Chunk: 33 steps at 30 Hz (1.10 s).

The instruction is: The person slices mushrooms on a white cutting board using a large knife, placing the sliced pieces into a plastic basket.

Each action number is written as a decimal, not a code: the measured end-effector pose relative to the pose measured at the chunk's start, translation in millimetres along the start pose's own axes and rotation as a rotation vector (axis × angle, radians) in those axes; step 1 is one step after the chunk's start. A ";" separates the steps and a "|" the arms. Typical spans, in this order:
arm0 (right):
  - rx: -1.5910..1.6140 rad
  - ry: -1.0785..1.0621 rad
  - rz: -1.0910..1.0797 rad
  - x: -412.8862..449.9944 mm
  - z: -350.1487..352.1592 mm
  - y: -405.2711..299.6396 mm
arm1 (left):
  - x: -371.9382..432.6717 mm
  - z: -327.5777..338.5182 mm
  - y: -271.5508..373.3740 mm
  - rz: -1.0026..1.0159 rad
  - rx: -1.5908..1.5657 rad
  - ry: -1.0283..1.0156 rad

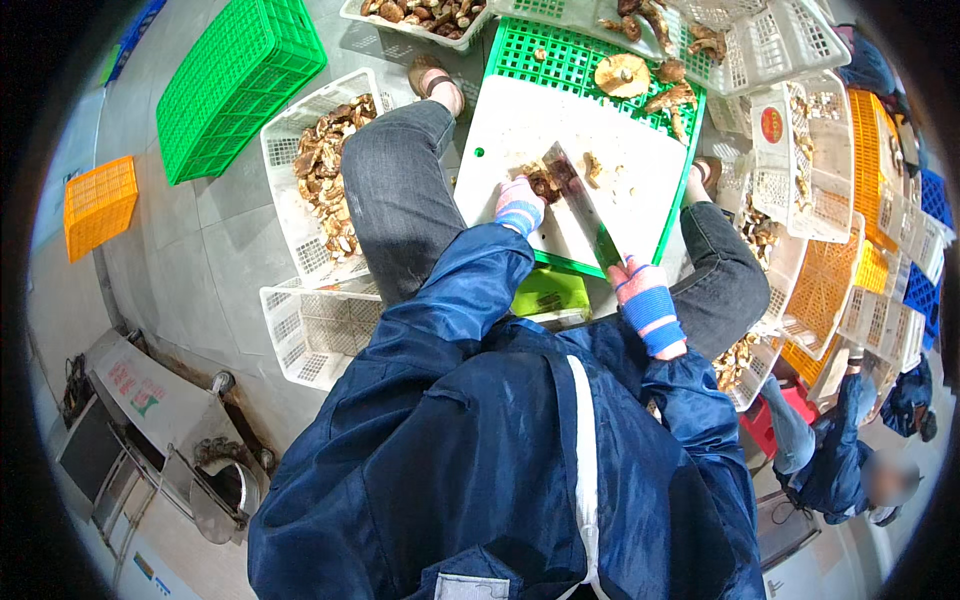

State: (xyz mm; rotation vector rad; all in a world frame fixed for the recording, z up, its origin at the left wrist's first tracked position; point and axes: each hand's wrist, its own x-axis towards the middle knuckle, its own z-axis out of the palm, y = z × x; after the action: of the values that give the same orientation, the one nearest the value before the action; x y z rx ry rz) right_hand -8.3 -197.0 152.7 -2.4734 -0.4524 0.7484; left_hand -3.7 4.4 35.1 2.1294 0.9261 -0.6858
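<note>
Before me a white cutting board (495,112) lies on an upturned green plastic crate (517,52). My left hand (520,201), in a pink and blue knit glove, holds a brown mushroom (541,182) down on the board. The handle of a broad cleaver (581,202) is in my gloved right hand (637,289). Its blade slants across the board, the far end against or just beside the mushroom. A cut mushroom piece (592,169) and small crumbs lie right of the blade. Whole mushrooms, one with a wide pale cap (622,76), rest on the crate beyond the board.
A white basket of sliced mushrooms (330,180) stands left of my leg, another white basket (319,322) behind it. Stacked green crates (240,90) and an orange crate (101,206) sit farther left. White baskets (802,157) crowd the right, where a person (832,450) sits. A metal machine (165,420) is lower left.
</note>
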 end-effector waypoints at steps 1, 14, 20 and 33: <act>0.022 -0.047 0.066 1.3 -2.5 -2.4 | -3.7 -1.5 2.9 0.017 0.020 0.020; -0.029 0.098 0.069 55.0 74.3 23.9 | 4.7 0.7 1.9 0.091 0.081 -0.023; 0.084 0.151 0.131 52.5 65.1 27.1 | 20.1 8.1 -18.1 0.058 -0.127 -0.056; -0.122 0.092 -0.036 -0.9 31.1 -15.3 | 30.5 34.6 -33.1 0.059 -0.372 0.044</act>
State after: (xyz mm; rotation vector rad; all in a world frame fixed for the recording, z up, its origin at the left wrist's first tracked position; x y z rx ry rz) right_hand -29.8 -173.3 139.3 -2.5932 -0.5204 0.6067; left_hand -17.3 6.4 -19.9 1.8375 0.9297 -0.4013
